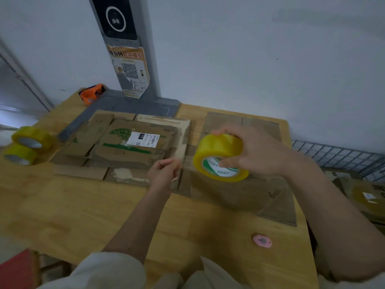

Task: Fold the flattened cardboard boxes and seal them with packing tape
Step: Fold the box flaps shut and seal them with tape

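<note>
- While the right hand (253, 152) grips a yellow roll of tape (220, 157) above the wooden table (87, 207), fingers over its top and thumb in the core, the left hand (163, 173) pinches the loose tape end (184, 163) just beside it.
- Flattened boxes (127, 142) lie stacked behind the left hand; another flat carton (245, 190) lies under the roll.
- Two spare tape rolls (27, 142) sit at the table's left edge, an orange dispenser (91, 93) at the back, a pink cutter (262, 240) near the front.

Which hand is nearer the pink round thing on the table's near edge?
Right, narrowly. The right hand holds the tape roll up behind the pink disc; the left hand pinches the tape end farther left.
</note>
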